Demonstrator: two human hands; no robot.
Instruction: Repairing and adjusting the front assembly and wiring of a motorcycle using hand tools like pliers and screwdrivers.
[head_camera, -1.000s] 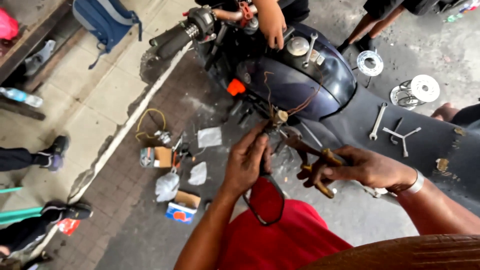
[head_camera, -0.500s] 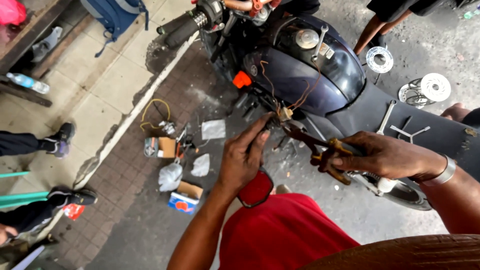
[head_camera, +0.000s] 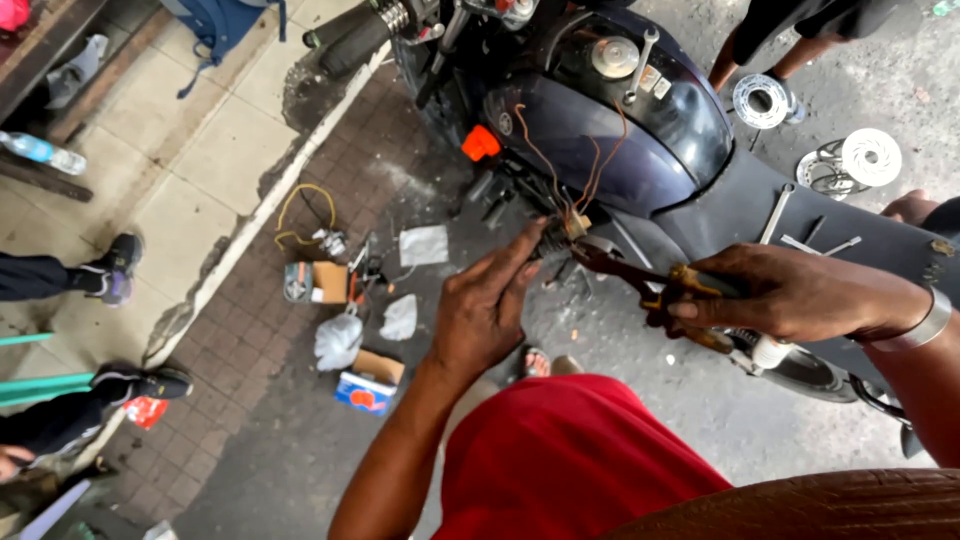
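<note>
My right hand (head_camera: 790, 295) grips rusty pliers (head_camera: 650, 280) whose jaws point left at a small connector (head_camera: 574, 226) on thin brown wires (head_camera: 560, 170) coming from a dark blue motorcycle (head_camera: 620, 120). My left hand (head_camera: 485, 305) reaches up beside the tank, fingertips pinching the wire bundle at that connector. The wires loop over the tank's side above an orange indicator light (head_camera: 480, 143). A metal bracelet sits on my right wrist.
Spanners (head_camera: 775, 215) lie on the seat. Brake discs (head_camera: 760, 100) rest on the concrete at the upper right. Small boxes (head_camera: 368, 378), plastic bags (head_camera: 338, 340) and a yellow cable (head_camera: 300, 215) litter the paving at left. Other people's feet (head_camera: 115, 270) stand at the left edge.
The view has shifted closer to the bike. My right hand has brought the pliers' jaws up to the connector. My left hand stays on the wires.
</note>
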